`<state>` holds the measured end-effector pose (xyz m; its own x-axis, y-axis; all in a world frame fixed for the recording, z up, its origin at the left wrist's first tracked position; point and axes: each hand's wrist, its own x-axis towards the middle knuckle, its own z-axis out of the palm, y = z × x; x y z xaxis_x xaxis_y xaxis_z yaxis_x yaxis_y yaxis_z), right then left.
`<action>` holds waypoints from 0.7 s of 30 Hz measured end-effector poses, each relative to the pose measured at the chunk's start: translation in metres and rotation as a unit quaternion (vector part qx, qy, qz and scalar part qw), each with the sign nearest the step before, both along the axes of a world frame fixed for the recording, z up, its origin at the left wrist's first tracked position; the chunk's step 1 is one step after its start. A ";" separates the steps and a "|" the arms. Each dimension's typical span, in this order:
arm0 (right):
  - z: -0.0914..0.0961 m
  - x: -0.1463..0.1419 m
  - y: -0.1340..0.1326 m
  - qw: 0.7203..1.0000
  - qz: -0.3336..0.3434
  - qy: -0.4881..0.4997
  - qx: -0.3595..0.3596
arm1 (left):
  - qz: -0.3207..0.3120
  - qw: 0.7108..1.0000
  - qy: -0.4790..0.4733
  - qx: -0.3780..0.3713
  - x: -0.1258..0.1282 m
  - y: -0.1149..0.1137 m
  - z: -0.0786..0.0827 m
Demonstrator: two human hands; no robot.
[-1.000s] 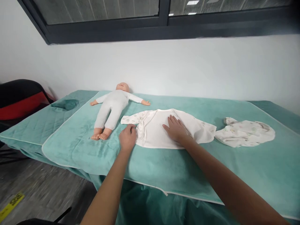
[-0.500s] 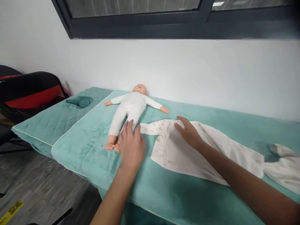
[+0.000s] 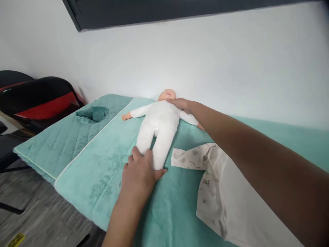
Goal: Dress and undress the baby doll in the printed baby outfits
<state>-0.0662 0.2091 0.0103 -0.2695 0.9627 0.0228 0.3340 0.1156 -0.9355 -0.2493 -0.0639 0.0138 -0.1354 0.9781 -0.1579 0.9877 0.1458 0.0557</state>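
Note:
A baby doll [image 3: 160, 116] in a white suit lies on its back on the teal padded cover, arms spread. My left hand [image 3: 140, 169] is closed over its lower legs, thumb out on the right side, covering the feet. At the doll's neck and shoulder is my right hand [image 3: 181, 104], its visible digit along the neck below the chin and the other fingers hidden; it appears to grip there. A white baby shirt [image 3: 216, 185] with a printed sleeve and edge lies flat to the right, partly behind my right forearm.
The teal cover [image 3: 100, 164] meets a quilted panel [image 3: 59, 140] with a face-hole opening [image 3: 94, 114] on the left. Black and red chairs [image 3: 48, 103] stand beyond it. A white wall [image 3: 205, 65] rises along the back, below a dark window frame [image 3: 154, 13].
My right hand has moved from above the shirt to the doll's neck. My left hand has come down onto its lower legs. The view has shifted closer and lower.

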 end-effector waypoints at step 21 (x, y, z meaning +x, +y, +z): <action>0.080 0.229 -0.255 0.994 -0.071 -0.072 0.049 | -0.107 0.953 -0.263 0.109 0.204 -0.215 0.003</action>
<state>0.1625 -0.0454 0.0905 -0.1389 0.9862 0.0902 0.4829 0.1470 -0.8632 -0.0457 -0.2785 0.0170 0.1130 0.9917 0.0616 0.8208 -0.1281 0.5567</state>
